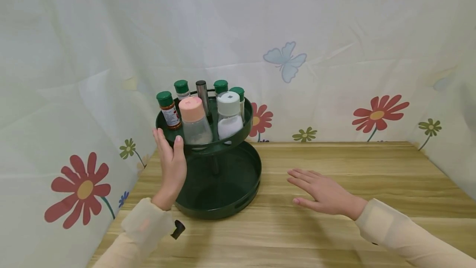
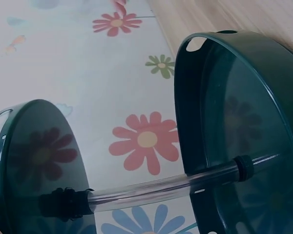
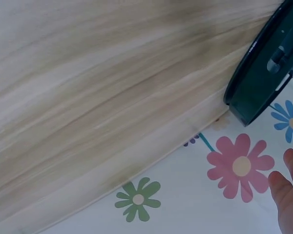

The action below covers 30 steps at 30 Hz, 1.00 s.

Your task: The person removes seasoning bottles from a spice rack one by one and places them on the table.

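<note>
A dark green two-tier rotating rack stands on the table, its upper tray [image 1: 238, 137] full of seasoning containers and its lower tray [image 1: 219, 187] bare. My left hand [image 1: 172, 171] rests against the left side of the upper rim, fingers straight and pointing up. Near that hand is a spice jar [image 1: 171, 117] with a green cap and red contents. At the tray's front stand a pink-capped bottle [image 1: 197, 129] and a white-capped bottle [image 1: 229, 125] holding white powder. My right hand [image 1: 327, 193], fingers extended, hovers over the table right of the rack and touches nothing.
The wooden table [image 1: 353, 164] extends to the right of the rack. Behind and at the left hangs a white curtain [image 1: 334, 32] printed with flowers and butterflies. A metal post [image 1: 202, 96] rises through the upper tray, with further green-capped jars [image 1: 182, 88] around it.
</note>
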Tool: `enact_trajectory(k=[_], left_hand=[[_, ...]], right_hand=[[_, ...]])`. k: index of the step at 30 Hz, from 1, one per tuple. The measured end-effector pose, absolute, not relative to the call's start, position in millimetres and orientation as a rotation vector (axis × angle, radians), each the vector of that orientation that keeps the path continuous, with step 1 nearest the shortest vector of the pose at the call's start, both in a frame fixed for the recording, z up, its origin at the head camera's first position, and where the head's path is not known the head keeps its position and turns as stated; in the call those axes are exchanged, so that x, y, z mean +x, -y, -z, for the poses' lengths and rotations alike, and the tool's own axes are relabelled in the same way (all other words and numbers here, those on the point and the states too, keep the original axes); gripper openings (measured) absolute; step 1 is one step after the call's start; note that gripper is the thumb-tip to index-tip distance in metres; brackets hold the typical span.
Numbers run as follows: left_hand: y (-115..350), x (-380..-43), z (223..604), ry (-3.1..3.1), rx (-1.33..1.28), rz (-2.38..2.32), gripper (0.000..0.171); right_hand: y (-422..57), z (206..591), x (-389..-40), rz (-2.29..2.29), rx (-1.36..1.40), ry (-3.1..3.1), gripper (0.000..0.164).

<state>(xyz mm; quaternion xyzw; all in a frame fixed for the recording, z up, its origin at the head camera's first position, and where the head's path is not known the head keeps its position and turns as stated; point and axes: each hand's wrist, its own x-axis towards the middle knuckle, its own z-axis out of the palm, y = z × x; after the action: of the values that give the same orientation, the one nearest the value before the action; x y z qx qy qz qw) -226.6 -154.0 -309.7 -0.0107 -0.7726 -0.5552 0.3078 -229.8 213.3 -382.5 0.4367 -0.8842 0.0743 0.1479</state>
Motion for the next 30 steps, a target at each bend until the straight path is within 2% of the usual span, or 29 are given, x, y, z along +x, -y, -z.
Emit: enact_trajectory(k=[12,30], left_hand=[[151,-228,307,2.084,0.063,1.501,0.076],[149,-232,303,2.037,0.103,1.548,0.074]], right_hand=[[-203,366,-236,-0.225,1.281,2.469,0.055],[-189,327,-246,-0.313,1.287,2.365,0.058]])
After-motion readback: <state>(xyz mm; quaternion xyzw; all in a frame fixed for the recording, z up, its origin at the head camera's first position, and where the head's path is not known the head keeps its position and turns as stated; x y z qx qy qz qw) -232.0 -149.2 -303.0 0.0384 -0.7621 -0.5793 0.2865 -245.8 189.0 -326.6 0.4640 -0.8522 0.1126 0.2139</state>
